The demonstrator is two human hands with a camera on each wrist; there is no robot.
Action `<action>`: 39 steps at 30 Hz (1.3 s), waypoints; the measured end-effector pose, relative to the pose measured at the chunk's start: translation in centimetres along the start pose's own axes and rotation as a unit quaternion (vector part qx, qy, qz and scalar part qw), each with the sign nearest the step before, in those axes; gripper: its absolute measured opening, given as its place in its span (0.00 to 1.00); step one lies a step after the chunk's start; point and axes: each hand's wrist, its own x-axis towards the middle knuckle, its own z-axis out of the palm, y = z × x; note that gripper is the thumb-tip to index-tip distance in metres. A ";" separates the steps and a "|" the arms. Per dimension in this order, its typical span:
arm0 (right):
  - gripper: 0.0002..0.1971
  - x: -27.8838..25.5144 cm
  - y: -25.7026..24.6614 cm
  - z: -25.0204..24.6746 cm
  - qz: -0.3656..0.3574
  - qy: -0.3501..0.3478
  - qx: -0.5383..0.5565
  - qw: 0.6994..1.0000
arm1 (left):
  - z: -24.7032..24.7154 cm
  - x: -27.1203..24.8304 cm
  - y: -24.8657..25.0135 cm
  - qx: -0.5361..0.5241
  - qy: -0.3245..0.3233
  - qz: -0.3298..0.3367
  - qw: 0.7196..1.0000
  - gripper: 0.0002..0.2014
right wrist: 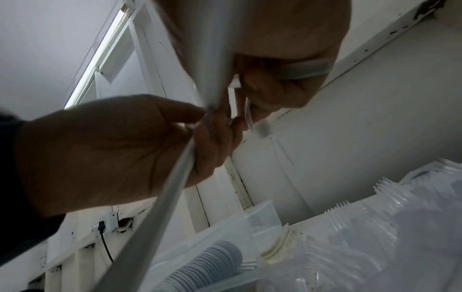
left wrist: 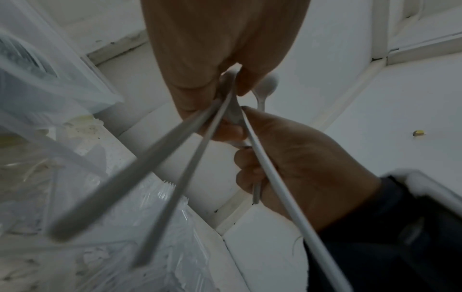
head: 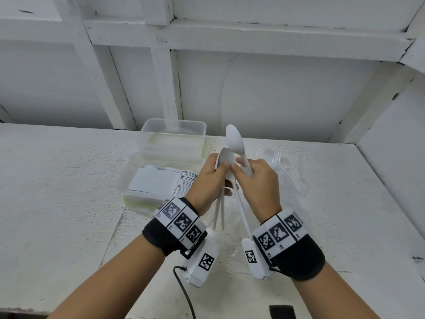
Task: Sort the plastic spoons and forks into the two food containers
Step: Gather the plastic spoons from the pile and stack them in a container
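Left hand (head: 210, 178) gripping a bunch of white spoons (head: 224, 161) above the table (head: 69, 180), right hand (head: 257, 180) holding one spoon (head: 234, 139) bowl-up, near container (head: 147, 180) stacked with spoons, far container (head: 173, 130), right wrist view alone showing bagged clear forks (right wrist: 350, 213) at right.

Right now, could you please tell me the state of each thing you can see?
Left hand: grips white spoons, handles down.
Right hand: grips one spoon, bowl up.
Near container: open, stacked spoons inside.
Far container: open, looks empty.
Bag: lies on table, clear forks inside.
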 end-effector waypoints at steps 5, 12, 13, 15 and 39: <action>0.12 0.0 0.1 -1.2 0.020 -0.022 0.050 0.998 | -0.5 0.3 0.0 -0.046 0.028 0.005 0.999 0.10; 0.19 0.9 0.7 -3.3 0.035 -0.097 0.050 0.993 | -1.3 0.9 -0.2 -0.016 0.078 0.002 0.997 0.11; 0.18 1.0 0.8 -3.4 0.031 -0.105 0.041 0.993 | -1.3 1.0 -0.2 -0.010 0.079 0.001 0.997 0.11; 0.17 1.1 1.0 -3.5 0.025 -0.108 0.025 0.994 | -1.2 1.1 -0.3 0.001 0.078 -0.003 0.997 0.11; 0.05 0.6 0.5 -1.5 -0.044 -0.044 0.044 0.997 | 0.2 1.2 -0.8 -0.050 0.031 0.000 0.998 0.13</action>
